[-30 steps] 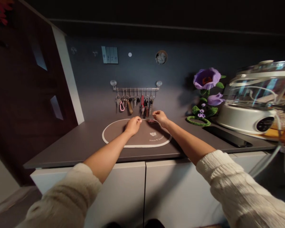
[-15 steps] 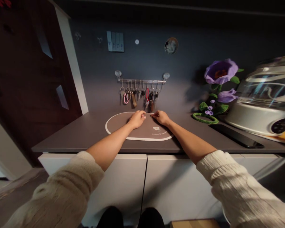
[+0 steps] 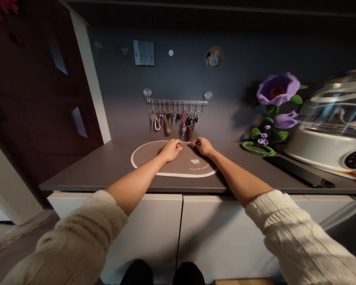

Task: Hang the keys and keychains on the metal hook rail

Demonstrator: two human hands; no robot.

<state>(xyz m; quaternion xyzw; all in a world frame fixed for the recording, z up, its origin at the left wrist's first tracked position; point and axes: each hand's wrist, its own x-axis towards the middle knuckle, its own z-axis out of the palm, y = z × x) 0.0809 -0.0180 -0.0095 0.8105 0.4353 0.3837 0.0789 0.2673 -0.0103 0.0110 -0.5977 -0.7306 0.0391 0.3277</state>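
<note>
Both my hands rest at the back of an oval brown mat [image 3: 148, 159] with a white border, on a dark countertop [image 3: 106, 168]. My right hand [image 3: 204, 147] pinches a small dark keychain [image 3: 191, 145] at its fingertips. My left hand [image 3: 172, 150] lies a finger's width to the left of it, fingers curled together. Whether the left hand grips a thin cord of the keychain is too small to make out. Directly behind the hands, a wall rack [image 3: 178, 101] carries several hanging keys [image 3: 173, 120].
A purple crochet flower [image 3: 278, 89] with a green ring [image 3: 258, 149] stands right of the mat. Beyond it lie a flat black device [image 3: 299, 174] and a glass-lidded cooker [image 3: 334, 126]. A dark door [image 3: 32, 99] closes the left side. White cabinet doors [image 3: 225, 233] sit below.
My hands have drawn closer together over the back of the mat. The thin cord that stretched between them a second ago no longer shows. The view shifted slightly to the left.
</note>
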